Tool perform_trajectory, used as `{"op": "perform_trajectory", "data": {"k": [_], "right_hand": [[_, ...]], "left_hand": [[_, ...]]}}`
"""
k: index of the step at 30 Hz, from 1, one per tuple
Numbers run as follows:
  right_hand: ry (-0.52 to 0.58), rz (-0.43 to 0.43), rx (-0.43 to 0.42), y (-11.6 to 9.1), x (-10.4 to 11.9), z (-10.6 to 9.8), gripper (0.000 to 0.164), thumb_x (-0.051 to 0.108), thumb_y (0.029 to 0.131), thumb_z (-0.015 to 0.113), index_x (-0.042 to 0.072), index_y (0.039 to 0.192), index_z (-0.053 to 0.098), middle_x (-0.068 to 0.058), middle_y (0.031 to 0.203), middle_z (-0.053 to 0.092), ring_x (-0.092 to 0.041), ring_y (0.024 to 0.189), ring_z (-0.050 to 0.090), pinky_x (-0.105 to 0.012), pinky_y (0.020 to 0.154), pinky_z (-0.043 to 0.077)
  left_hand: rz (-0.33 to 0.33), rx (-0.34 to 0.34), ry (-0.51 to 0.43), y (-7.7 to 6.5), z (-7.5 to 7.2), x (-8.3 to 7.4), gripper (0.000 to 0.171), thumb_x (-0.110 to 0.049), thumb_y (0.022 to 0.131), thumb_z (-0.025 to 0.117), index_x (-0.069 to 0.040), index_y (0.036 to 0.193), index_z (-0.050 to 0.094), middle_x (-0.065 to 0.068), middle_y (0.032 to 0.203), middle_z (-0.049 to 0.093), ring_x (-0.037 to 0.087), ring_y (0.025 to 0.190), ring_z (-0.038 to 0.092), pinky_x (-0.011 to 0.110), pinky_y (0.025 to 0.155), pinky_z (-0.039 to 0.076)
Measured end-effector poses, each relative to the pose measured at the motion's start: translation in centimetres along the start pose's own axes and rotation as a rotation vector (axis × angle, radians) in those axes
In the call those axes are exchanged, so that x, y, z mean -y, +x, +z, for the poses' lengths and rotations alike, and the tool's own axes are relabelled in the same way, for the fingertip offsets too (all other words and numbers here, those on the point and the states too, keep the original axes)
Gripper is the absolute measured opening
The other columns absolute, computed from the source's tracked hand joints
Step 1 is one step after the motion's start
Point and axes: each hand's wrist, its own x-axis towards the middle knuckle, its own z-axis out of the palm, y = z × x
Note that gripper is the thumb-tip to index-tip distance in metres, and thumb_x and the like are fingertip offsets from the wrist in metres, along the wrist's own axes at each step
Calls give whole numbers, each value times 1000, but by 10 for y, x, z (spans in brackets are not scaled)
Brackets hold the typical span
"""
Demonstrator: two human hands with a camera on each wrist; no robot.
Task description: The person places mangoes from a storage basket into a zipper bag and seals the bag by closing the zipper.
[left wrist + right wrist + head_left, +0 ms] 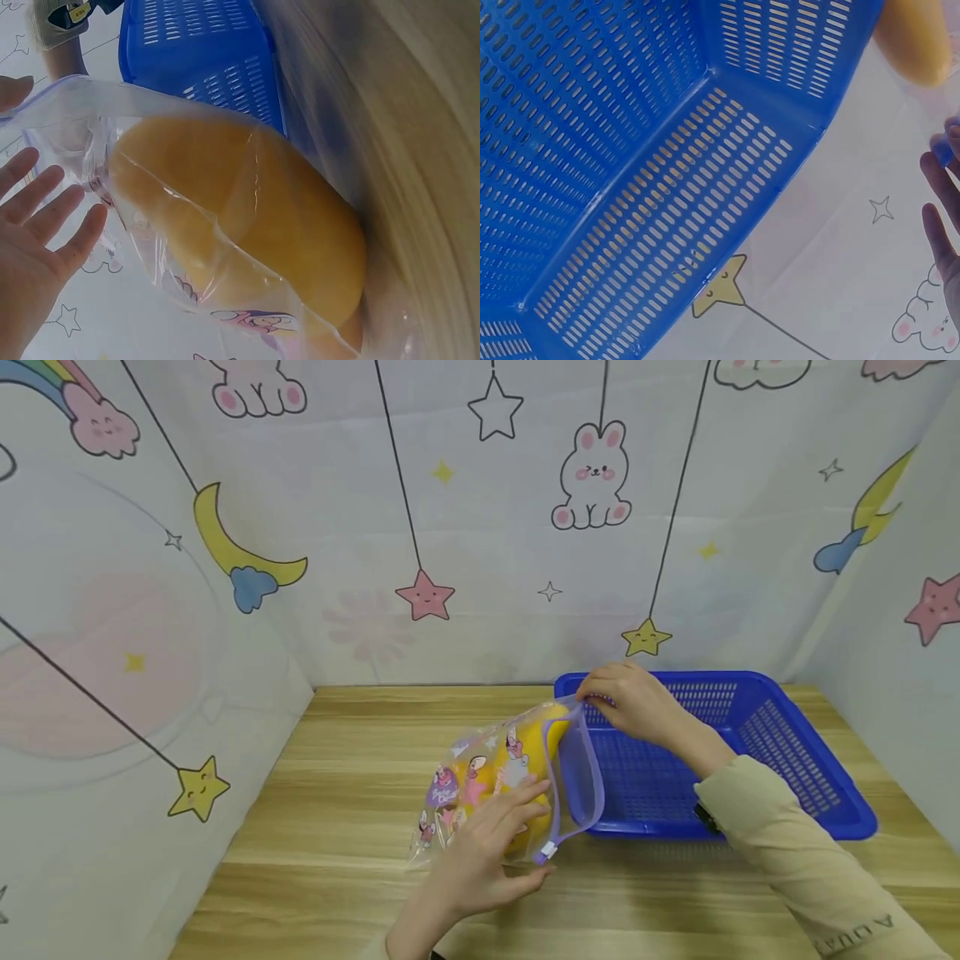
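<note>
A clear zip bag [442, 814] with cartoon prints and a purple rim lies on the table. Its mouth gapes toward the right, and a white slider [549, 851] sits at the near end of the rim. Inside is a smooth, rounded yellow thing [247, 210]; its kind is unclear through the film. My left hand [483, 852] rests on the bag's near side, fingers extended. With thumb and fingertips my right hand [633, 702] pinches the far corner of the rim, above the edge of a blue basket [798, 760].
The perforated plastic basket stands on the wooden table [360, 752] right of the bag, close against its mouth. Behind the table and along both sides hangs a white cloth [510, 552] printed with stars, moons and rabbits.
</note>
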Motion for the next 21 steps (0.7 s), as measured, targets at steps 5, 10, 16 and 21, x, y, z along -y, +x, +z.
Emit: {"op": "perform_trajectory", "data": {"k": [5,10,16,21], "right_hand": [[4,-3,-3,3,1,0,12,3,82,71,11,92,74,-4,95,73,-27,96,66,-49,92,50],[3,6,3,1,1,0,13,2,83,70,11,92,74,-4,95,73,-27,96,66,-49,91,50],[2,12,9,2,0,-1,13,2,83,70,11,92,74,-5,95,73,-27,96,66,-50,91,50],[-1,2,3,3,0,-1,14,2,82,71,11,92,74,-4,95,73,-26,96,66,-50,91,51]], "left_hand": [[-6,21,3,-3,1,-1,55,-18,67,78,-8,117,58,8,145,49,22,133,49,32,106,46],[18,31,12,-4,3,0,46,-16,68,75,-11,113,61,8,144,50,24,134,49,31,107,45],[26,23,3,-5,4,0,35,-15,72,73,-14,106,64,5,140,55,23,130,53,28,105,46],[14,19,-15,-7,3,1,27,-12,76,70,-15,103,65,4,137,58,22,129,54,28,106,45]]}}
